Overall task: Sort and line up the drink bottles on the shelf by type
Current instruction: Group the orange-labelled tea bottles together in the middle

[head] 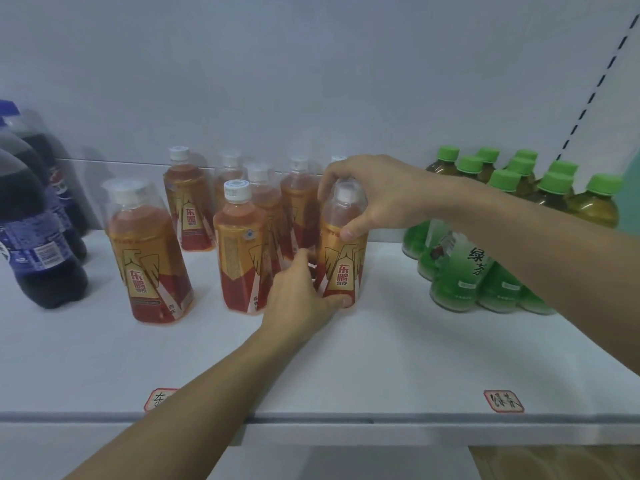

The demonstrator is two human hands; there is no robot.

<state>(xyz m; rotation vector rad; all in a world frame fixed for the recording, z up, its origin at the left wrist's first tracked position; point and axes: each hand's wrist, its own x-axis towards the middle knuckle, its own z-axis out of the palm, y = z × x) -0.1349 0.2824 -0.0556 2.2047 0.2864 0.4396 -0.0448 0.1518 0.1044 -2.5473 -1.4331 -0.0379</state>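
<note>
Both hands on one orange bottle (341, 251), upright on the white shelf (381, 358), at the right edge of the orange group. Right hand (374, 195) curled over the neck and clear cap from above, thumb pressed on the shoulder of the label. Left hand (301, 299) wrapped round the base, thumb across the lower front of the label, fingers tucked behind, between this bottle and its neighbour (242, 251).

Neighbour just beside on the left, white cap, label turned sideways. Behind, more orange bottles (298, 209) bunched close, partly hidden. Another orange bottle (188, 202) at the back left, and one (152, 254) standing apart at the front left.

Dark cola bottles (38, 230) with blue labels at the far left edge, in a row running front to back.

Green tea bottles (485, 258) with green caps packed tight at the right, well apart from the held bottle, partly hidden by the right forearm.

Two handwritten tags on the shelf's front lip: one (504, 401) below the green tea, one (159, 398) half covered by the left forearm.
</note>
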